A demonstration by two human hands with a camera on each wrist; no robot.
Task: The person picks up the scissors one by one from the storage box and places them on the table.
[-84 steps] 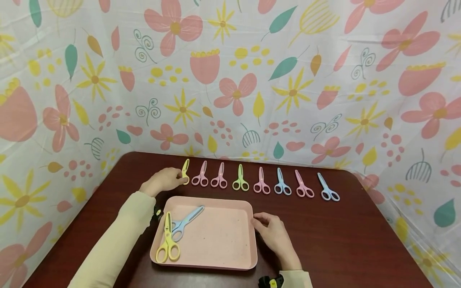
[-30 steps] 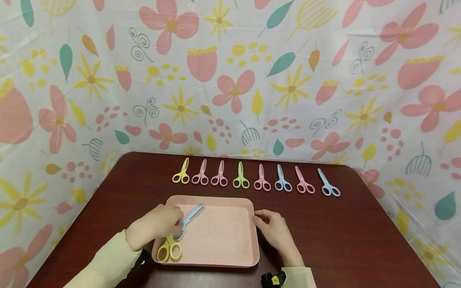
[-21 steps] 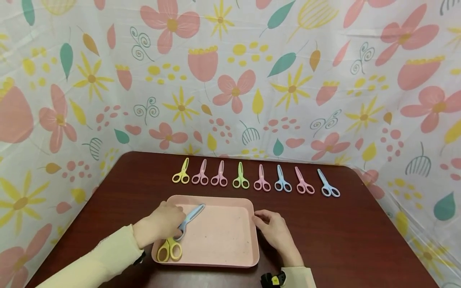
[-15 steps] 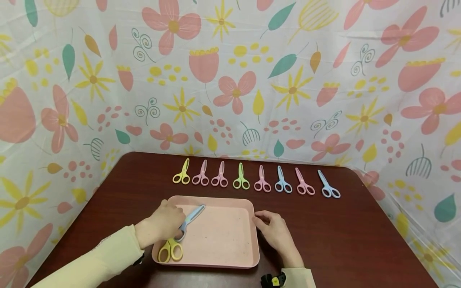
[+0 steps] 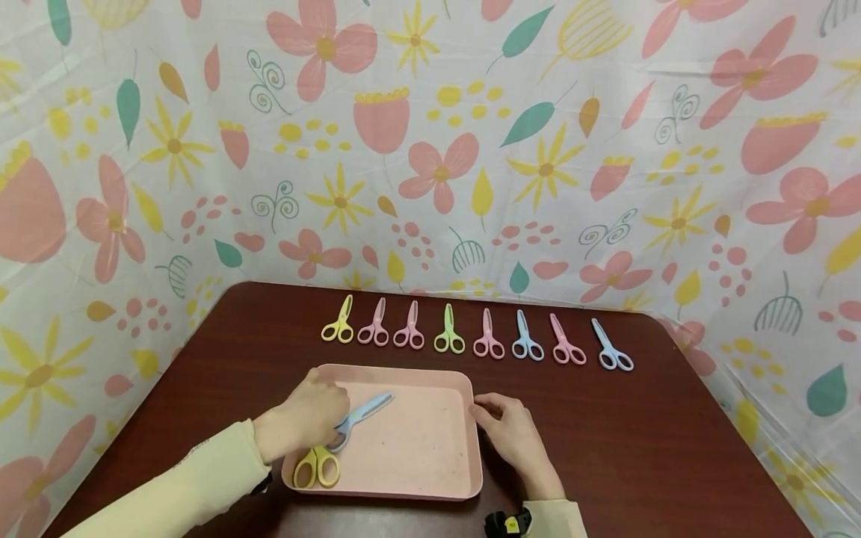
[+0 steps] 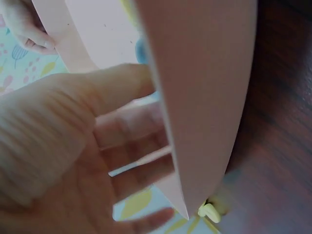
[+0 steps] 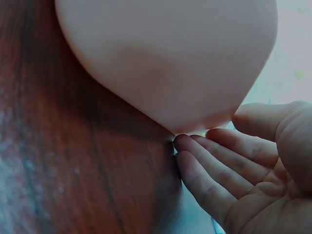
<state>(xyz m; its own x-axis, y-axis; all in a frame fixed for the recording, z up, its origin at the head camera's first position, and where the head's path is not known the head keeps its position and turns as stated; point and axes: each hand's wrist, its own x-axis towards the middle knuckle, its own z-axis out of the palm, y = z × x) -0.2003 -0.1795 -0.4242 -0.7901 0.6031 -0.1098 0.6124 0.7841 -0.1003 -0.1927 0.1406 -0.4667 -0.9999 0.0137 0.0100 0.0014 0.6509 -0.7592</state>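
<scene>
In the head view, my left hand (image 5: pixel 312 411) reaches over the left side of a pink tray (image 5: pixel 410 441) and pinches the handles of a pair of blue scissors (image 5: pixel 366 409) lying in it. Its fingers cover part of the handles. Yellow scissors (image 5: pixel 316 467) lie just below, their blades hidden under that hand. The left wrist view has the thumb (image 6: pixel 117 87) and fingers passing behind the tray wall, a bit of blue at the thumb tip. My right hand (image 5: pixel 516 441) holds the tray's right side, thumb at the rim, fingertips against the outer wall in the right wrist view.
Along the back of the dark wooden table (image 5: pixel 578 448) runs a row of several scissors, from yellow scissors (image 5: pixel 339 321) through green scissors (image 5: pixel 449 329) to blue scissors (image 5: pixel 610 347). A flowered cloth (image 5: pixel 430 149) hangs behind and at both sides.
My left hand has come from the yellow scissors at the back down into the tray. The blue scissors there have just turned, their tip shifting right and nearer. The right hand stays put.
</scene>
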